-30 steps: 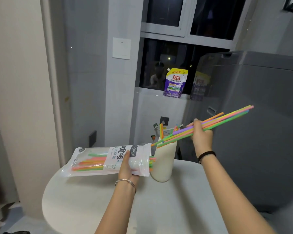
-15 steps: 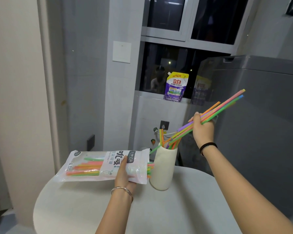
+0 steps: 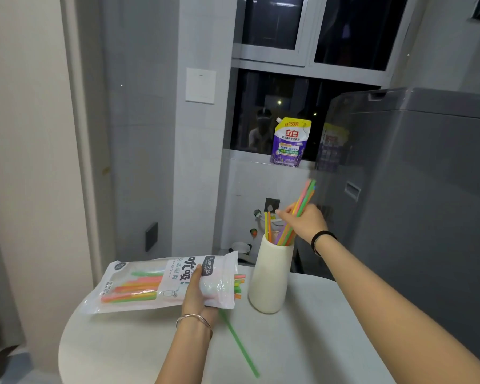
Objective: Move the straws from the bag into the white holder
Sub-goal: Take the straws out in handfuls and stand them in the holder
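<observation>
A clear plastic bag (image 3: 150,284) with coloured straws inside lies on its side above the round white table (image 3: 302,342), its open end facing right with straw tips (image 3: 239,285) sticking out. My left hand (image 3: 198,292) grips the bag near that end. Just to the right stands the tall white holder (image 3: 270,278). My right hand (image 3: 305,221) is closed around a bunch of straws (image 3: 302,202) whose lower ends are inside the holder, leaning up to the right. A single green straw (image 3: 239,345) lies loose on the table in front of my left wrist.
A grey washing machine (image 3: 416,217) stands close on the right. A purple detergent pouch (image 3: 290,142) sits on the window sill behind the holder. A wall and door frame rise at the left. The table's rim curves at the front left.
My right hand has swung the bunch from nearly level to steep and lowered its ends into the holder. One green straw has dropped onto the table. The left hand has kept hold of the bag.
</observation>
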`<state>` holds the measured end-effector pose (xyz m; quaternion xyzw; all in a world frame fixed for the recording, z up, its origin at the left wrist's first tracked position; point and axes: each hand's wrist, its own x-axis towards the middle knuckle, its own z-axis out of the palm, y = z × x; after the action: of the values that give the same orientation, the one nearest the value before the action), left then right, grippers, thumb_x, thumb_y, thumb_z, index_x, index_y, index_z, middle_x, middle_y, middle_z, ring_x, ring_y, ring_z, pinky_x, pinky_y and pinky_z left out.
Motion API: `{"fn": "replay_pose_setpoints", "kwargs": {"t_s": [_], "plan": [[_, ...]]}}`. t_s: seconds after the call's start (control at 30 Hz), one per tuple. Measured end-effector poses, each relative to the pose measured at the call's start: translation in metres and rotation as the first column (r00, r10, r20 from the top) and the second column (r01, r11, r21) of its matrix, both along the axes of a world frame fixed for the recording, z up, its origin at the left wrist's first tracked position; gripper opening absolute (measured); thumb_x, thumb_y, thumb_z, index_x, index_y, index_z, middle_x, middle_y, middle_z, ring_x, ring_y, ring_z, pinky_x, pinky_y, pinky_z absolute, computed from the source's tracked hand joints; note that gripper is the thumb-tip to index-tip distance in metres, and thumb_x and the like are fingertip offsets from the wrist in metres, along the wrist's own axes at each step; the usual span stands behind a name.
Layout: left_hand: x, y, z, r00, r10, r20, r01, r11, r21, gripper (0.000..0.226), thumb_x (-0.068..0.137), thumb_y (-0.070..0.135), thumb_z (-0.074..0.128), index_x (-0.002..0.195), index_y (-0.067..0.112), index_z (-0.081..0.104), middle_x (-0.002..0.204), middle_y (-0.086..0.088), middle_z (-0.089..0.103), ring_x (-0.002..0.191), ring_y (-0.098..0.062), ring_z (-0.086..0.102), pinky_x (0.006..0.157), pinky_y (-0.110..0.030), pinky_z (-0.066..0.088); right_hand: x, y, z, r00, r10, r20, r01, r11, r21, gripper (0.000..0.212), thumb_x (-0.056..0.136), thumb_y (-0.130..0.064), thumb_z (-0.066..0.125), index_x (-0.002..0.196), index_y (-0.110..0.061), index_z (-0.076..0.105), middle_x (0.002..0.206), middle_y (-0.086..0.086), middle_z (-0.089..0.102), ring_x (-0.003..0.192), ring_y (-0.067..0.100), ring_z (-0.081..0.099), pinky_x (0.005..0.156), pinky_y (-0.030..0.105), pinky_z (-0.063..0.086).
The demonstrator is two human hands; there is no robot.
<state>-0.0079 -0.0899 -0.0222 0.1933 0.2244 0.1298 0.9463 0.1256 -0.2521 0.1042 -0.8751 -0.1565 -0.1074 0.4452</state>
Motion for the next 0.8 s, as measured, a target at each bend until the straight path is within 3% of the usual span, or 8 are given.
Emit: {"fn": "replay_pose_setpoints", "kwargs": {"t_s": [0.17,0.37,0.47,0.5,0.57,0.63,0.7,0.8], "plan": [[-0.003,0.002,0.001,1.0,0.007,-0.008,-0.007,1.0,-0.027,0.055,0.098,0.033,0.051,0.148,0.014,0.042,0.149,-0.015,0.048,0.138,-0.035,0.045,0.11,-0.051,0.034,0.004,-0.003,-0.004,0.998,-0.002,0.065,0.002,1.0,0.003,0.018,0.076,-0.032,0.073,0.085,-0.021,0.063,0.101,0.0,0.052,0.093,0.018,0.051,0.085,0.038,0.051],[-0.007,0.009,-0.006,1.0,0.007,-0.019,-0.007,1.0,-0.016,0.055,0.098,0.034,0.051,0.149,0.014,0.041,0.149,-0.016,0.048,0.139,-0.038,0.043,0.109,-0.051,0.034,-0.012,0.001,-0.009,0.971,-0.025,0.236,0.013,0.998,0.055,0.02,0.078,-0.024,0.072,0.095,-0.017,0.064,0.099,0.0,0.047,0.089,0.012,0.05,0.079,0.027,0.046],[-0.013,0.016,-0.015,0.998,0.051,-0.047,-0.051,0.999,-0.01,0.055,0.097,0.031,0.054,0.148,0.016,0.042,0.149,-0.011,0.05,0.139,-0.034,0.045,0.112,-0.053,0.035,-0.034,0.013,-0.022,0.957,0.026,0.289,-0.066,0.99,0.128,0.015,0.078,-0.016,0.072,0.091,-0.013,0.066,0.094,0.0,0.052,0.075,0.005,0.049,0.073,0.015,0.043],[-0.016,0.018,-0.016,0.997,0.052,-0.056,-0.052,0.999,-0.008,0.055,0.097,0.031,0.055,0.149,0.017,0.042,0.149,-0.01,0.05,0.138,-0.035,0.046,0.107,-0.053,0.042,-0.041,0.018,-0.029,0.96,0.067,0.271,-0.112,0.982,0.153,0.012,0.078,-0.013,0.071,0.089,-0.012,0.067,0.088,0.001,0.054,0.067,0.004,0.047,0.068,0.012,0.041],[-0.025,0.021,-0.023,0.998,0.031,-0.062,-0.031,0.999,0.009,0.055,0.098,0.034,0.052,0.149,0.016,0.041,0.144,-0.013,0.053,0.127,-0.038,0.053,0.073,-0.047,0.058,-0.056,0.028,-0.054,0.969,0.175,0.176,-0.199,0.97,0.136,0.009,0.079,-0.013,0.071,0.088,-0.012,0.068,0.076,-0.002,0.056,0.06,0.005,0.045,0.06,0.009,0.038],[-0.032,0.025,-0.03,0.997,0.018,-0.068,-0.016,1.0,0.02,0.056,0.098,0.037,0.05,0.149,0.014,0.041,0.133,-0.015,0.059,0.107,-0.039,0.06,0.048,-0.04,0.056,-0.065,0.036,-0.085,0.967,0.253,0.028,-0.253,0.967,0.023,0.012,0.079,-0.018,0.071,0.089,-0.012,0.07,0.072,-0.007,0.056,0.06,0.004,0.047,0.059,0.009,0.038],[-0.035,0.029,-0.038,0.996,0.035,-0.088,-0.034,0.999,0.017,0.058,0.098,0.037,0.051,0.149,0.013,0.041,0.142,-0.014,0.054,0.123,-0.039,0.055,0.059,-0.042,0.058,-0.068,0.04,-0.118,0.953,0.255,-0.166,-0.278,0.951,-0.135,0.019,0.079,-0.021,0.071,0.094,-0.011,0.07,0.075,-0.008,0.056,0.068,0.007,0.052,0.068,0.016,0.042],[-0.039,0.039,-0.05,0.992,0.052,-0.114,-0.051,0.999,0.012,0.057,0.099,0.036,0.048,0.15,0.011,0.04,0.153,-0.017,0.043,0.141,-0.036,0.041,0.101,-0.05,0.044,-0.072,0.046,-0.162,0.894,0.152,-0.421,-0.27,0.934,-0.236,0.022,0.075,-0.021,0.072,0.093,-0.008,0.071,0.08,-0.005,0.06,0.072,0.014,0.057,0.078,0.028,0.05]]}}
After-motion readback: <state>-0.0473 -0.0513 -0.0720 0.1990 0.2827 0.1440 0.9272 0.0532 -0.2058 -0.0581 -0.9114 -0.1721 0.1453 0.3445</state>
